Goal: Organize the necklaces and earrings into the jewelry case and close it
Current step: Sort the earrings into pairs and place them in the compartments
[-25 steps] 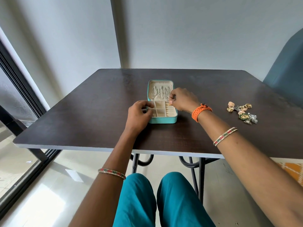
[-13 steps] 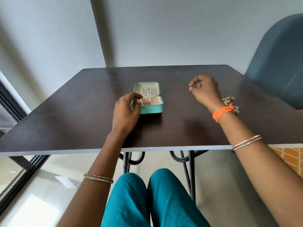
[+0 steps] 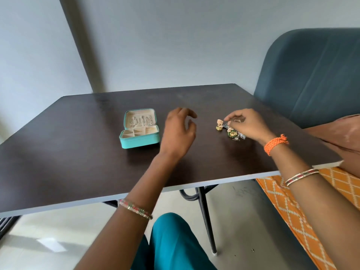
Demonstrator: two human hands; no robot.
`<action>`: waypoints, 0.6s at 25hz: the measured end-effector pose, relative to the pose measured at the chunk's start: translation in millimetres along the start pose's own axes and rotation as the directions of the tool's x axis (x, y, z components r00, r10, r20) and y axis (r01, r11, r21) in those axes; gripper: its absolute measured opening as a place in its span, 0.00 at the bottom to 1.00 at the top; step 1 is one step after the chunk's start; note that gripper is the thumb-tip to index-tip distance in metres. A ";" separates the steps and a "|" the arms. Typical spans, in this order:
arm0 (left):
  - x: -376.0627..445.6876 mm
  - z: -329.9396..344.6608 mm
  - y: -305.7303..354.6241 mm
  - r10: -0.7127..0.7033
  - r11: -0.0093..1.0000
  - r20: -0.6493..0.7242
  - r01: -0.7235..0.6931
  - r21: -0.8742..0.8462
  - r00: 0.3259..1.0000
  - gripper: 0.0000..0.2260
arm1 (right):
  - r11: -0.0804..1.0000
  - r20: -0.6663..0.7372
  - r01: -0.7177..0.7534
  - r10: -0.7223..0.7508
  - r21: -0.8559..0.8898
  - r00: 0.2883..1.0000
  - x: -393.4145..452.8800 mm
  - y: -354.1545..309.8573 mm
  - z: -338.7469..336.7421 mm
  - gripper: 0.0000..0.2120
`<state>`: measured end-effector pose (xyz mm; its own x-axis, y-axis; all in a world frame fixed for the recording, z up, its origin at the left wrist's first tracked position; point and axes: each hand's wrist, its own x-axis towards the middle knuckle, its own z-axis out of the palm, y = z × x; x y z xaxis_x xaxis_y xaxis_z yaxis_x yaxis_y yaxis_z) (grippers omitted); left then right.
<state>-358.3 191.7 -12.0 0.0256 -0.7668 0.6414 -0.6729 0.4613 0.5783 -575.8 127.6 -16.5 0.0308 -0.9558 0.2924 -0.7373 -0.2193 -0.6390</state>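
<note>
The teal jewelry case (image 3: 139, 141) lies open left of the middle of the dark table (image 3: 74, 156). Silver necklaces (image 3: 140, 120) hang inside its raised cream lid, and its divided tray faces up. My left hand (image 3: 179, 131) hovers just to the right of the case, fingers spread and holding nothing. A small pile of earrings (image 3: 232, 133), gold, green and silver, rests further right. My right hand (image 3: 248, 125) reaches over that pile, thumb and forefinger pinched on a small piece at its top; the hand hides part of the pile.
A blue-grey upholstered chair (image 3: 311, 75) stands behind the table's right corner. Orange patterned cloth (image 3: 288, 199) lies below the right edge. Black table legs (image 3: 206, 215) and my teal-clad knees (image 3: 173, 242) are under the near edge.
My right hand left the case and travelled right to the earring pile. My left hand let go of the case and moved right of it. The view swung to the right.
</note>
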 end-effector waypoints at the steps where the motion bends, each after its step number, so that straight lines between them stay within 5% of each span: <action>1: 4.6 18.9 2.1 -0.022 1.000 0.112 0.021 0.009 0.994 0.09 | 0.994 -0.021 0.009 -0.011 -0.113 1.000 -2.2 1.4 5.5 0.05; 5: 7.6 62.4 -0.1 -0.215 0.975 0.324 0.219 0.024 0.921 0.17 | 0.911 -0.027 0.103 -0.124 -0.399 0.992 -4.9 -3.1 23.6 0.06; 15: 6.0 66.9 -8.7 -0.229 0.959 0.283 0.265 -0.096 0.931 0.08 | 0.991 -0.071 0.131 -0.133 -0.023 0.989 -8.6 -3.5 27.3 0.06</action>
<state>-401.8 153.2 -46.9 -0.0309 -0.9461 0.3225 -0.5674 0.2822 0.7736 -555.0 131.2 -36.2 0.0805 -0.9020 0.4242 -0.7423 -0.3382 -0.5784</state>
